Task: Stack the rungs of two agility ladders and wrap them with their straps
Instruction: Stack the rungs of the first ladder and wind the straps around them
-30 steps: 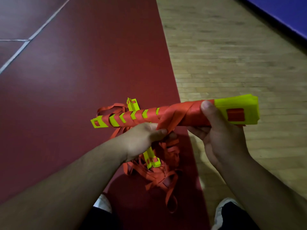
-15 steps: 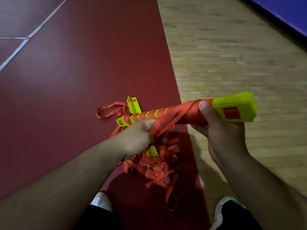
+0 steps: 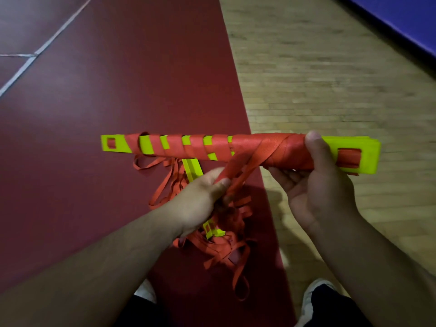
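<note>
Orange woven strap (image 3: 245, 171) runs tight from the left hand (image 3: 200, 201) up to a bundle of stacked neon-yellow plastic rungs (image 3: 240, 147), which is held level in the air. The left hand pinches this strap between thumb and curled fingers, just below the bundle's middle. The right hand (image 3: 323, 185) grips the bundle near its right end, thumb pressed on top and fingers curled underneath. Beyond that grip only a short bare yellow end sticks out, with a slot showing orange. From the right hand's grip toward the left, the wrapping is dense at first, then spaced in slanted turns with yellow showing between them. Under the left hand, a loose heap of orange straps (image 3: 221, 249) with a few more yellow rungs (image 3: 192, 171) lies on the dark red floor (image 3: 118, 90). Pale wooden flooring (image 3: 330, 79) lies under the right hand.
</note>
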The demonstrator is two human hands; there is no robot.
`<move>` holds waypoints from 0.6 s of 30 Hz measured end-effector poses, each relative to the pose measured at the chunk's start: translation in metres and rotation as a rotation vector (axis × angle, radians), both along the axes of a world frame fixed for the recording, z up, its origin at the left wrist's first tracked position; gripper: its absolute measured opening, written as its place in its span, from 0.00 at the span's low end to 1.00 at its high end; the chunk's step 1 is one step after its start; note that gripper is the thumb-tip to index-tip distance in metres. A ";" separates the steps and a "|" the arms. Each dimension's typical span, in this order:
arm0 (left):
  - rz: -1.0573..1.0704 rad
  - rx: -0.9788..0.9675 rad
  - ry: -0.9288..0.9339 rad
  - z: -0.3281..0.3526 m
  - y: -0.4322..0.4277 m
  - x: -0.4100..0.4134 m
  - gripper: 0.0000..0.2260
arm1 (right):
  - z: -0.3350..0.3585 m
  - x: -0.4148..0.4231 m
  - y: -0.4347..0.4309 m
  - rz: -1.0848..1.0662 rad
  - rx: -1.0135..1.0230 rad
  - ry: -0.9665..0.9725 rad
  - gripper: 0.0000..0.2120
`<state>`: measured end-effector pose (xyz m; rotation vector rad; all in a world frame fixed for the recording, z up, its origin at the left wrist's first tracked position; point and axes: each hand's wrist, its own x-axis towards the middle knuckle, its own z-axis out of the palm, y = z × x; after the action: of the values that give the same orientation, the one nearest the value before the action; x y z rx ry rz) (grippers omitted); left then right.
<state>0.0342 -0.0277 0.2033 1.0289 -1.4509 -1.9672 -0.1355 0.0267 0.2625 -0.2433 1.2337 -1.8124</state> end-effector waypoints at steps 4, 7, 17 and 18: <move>-0.036 -0.036 0.031 0.010 -0.005 0.004 0.20 | 0.003 -0.001 0.000 0.027 -0.019 0.007 0.12; -0.077 -0.255 -0.148 0.010 -0.010 0.010 0.24 | 0.002 0.000 0.001 0.042 -0.006 0.002 0.13; -0.022 -0.232 -0.126 0.006 -0.010 0.007 0.15 | -0.001 -0.001 0.000 0.036 0.010 0.031 0.11; -0.003 -0.204 -0.118 0.007 -0.009 0.006 0.16 | 0.000 -0.001 0.000 0.026 0.005 0.020 0.11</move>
<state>0.0399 -0.0364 0.2099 1.0654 -1.6775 -1.7423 -0.1369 0.0264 0.2622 -0.2737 1.2436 -1.7881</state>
